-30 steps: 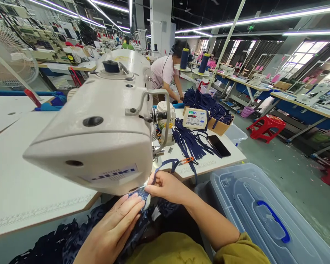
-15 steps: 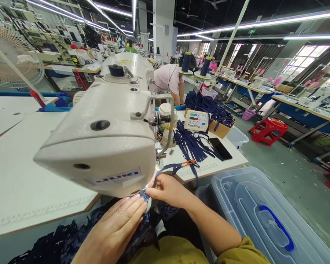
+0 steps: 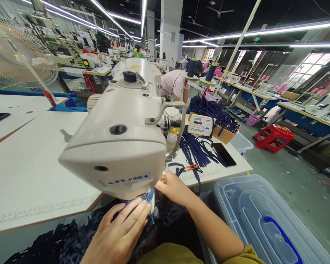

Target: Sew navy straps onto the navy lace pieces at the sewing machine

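My left hand [image 3: 126, 223] lies flat, fingers stretched out, on a blue patterned piece of fabric [image 3: 149, 196] at the front of the sewing machine [image 3: 118, 146]. To its right, my right hand [image 3: 172, 187] is closed under the machine head, thumb and fingers pinched around a navy strap. The machine hides part of the fingertips and the needle. A length of the strap [image 3: 176, 168] shows behind that hand, beside an orange-handled tool [image 3: 191, 167] on the table. Dark patterned cloth [image 3: 79, 234] hangs in a heap below the table edge.
A bundle of navy strips [image 3: 196, 148], a control panel [image 3: 200, 124] and a phone [image 3: 224, 154] lie right of the machine. A lidded clear plastic bin [image 3: 253, 205] stands by my right arm. A fan [image 3: 19, 55] is at left; a person [image 3: 174, 83] bends over beyond.
The view has shifted, so the machine appears farther right and lower. My right hand has moved farther in beneath the machine head, and my left hand stays flat on the fabric.
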A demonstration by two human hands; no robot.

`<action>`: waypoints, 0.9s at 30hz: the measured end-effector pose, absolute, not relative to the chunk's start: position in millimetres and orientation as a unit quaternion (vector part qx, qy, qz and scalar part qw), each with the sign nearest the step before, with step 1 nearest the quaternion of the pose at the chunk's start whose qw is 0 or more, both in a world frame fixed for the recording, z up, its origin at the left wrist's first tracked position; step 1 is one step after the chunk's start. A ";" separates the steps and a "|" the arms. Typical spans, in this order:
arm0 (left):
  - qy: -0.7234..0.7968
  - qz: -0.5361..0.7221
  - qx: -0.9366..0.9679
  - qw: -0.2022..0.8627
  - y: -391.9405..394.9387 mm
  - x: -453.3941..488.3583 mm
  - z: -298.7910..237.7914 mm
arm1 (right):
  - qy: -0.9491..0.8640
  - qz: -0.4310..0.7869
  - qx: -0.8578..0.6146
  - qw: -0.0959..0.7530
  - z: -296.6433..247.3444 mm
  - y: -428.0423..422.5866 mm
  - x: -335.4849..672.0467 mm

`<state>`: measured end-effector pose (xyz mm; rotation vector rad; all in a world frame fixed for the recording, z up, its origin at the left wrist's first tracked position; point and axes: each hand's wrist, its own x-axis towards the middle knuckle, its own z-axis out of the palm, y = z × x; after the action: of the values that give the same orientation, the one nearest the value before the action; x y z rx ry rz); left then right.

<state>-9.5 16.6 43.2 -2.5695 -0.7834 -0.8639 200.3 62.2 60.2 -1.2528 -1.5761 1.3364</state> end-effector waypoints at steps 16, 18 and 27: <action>-0.426 -0.326 -0.831 0.147 -2.1 13.0 30.0 | -0.749 0.337 -0.436 0.369 33.5 95.8 188.9; -0.418 -0.319 -0.835 0.162 -2.8 14.3 29.7 | -0.765 0.311 -0.443 0.350 32.0 96.6 188.6; -0.443 -0.352 -0.810 0.150 -4.8 24.3 36.7 | -0.799 0.224 -0.450 0.330 34.6 95.0 186.8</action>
<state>24.3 -4.8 36.7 -2.3278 -1.2739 -1.0121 186.8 95.0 34.6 -1.1762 -2.0900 0.5870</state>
